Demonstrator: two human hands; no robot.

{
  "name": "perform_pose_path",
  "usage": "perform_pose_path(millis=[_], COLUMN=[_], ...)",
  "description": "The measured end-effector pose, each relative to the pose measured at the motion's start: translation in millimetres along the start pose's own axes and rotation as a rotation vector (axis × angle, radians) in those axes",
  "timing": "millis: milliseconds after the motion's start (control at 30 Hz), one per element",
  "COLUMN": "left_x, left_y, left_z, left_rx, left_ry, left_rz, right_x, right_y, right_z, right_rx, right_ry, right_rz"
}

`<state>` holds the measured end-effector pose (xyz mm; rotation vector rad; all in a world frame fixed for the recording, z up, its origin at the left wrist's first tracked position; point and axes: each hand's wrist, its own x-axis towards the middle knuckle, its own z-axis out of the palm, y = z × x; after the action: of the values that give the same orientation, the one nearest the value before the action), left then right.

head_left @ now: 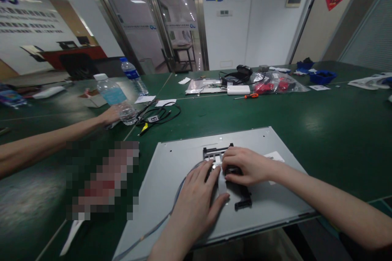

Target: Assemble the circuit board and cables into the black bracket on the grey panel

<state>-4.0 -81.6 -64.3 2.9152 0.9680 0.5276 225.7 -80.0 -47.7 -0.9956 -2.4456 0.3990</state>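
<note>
A light grey metal panel lies flat in front of me. Fixed near its middle is a black plastic bracket, partly covered by my hands. My left hand rests on the panel with fingers stretched and thumb apart, beside a whitish strip. Curled over the bracket's middle is my right hand; its fingers close around something dark that I cannot make out. A grey cable runs from under my left fingers down to the panel's lower left corner. A white label shows behind my right wrist.
Another person's hand reaches in from the left, beside a clear bottle and coiled black cables. An orange-handled screwdriver, a white box and a plastic bag with red items lie further back on the green table.
</note>
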Motion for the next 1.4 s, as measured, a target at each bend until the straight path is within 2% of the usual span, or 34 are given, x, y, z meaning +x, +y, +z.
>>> perform_pose_path(millis=[200, 1133, 1400], left_x=[-0.5, 0.5, 4.0], left_y=[1.9, 4.5, 5.6], left_z=[0.7, 1.1, -1.5], left_rx=[0.008, 0.002, -0.079], left_ry=[-0.036, 0.001, 0.088], left_rz=[-0.024, -0.01, -0.001], right_x=[0.8, 0.6, -0.3], right_y=[0.9, -3.9, -2.6], right_z=[0.4, 11.0, 11.5], right_rx=[0.007, -0.016, -0.011], right_ry=[-0.003, 0.012, -0.008], right_rz=[-0.009, 0.017, 0.015])
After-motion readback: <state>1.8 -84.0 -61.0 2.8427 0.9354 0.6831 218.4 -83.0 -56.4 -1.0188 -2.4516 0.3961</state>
